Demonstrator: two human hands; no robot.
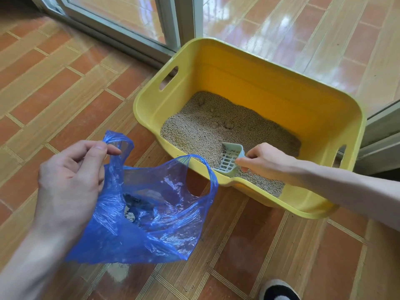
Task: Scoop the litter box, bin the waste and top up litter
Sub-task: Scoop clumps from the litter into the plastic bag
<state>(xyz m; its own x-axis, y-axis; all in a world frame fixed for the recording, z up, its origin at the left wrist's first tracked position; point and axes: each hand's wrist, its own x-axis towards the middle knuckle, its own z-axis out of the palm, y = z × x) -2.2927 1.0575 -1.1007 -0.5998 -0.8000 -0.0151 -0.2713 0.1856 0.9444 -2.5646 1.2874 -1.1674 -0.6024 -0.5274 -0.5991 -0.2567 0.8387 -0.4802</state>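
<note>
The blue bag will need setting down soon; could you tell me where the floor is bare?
Bare tiles lie left of the yellow litter box, toward the sliding door frame. Crowded spots: under the blue bag, and by the shoe.

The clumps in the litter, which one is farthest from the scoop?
The clump at the far left corner of the litter, by the yellow wall. The two other clumps sit side by side mid-box, closer to the scoop.

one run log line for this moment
left hand: holds blue bag open | right hand: grips scoop in litter box | clumps remain
</note>
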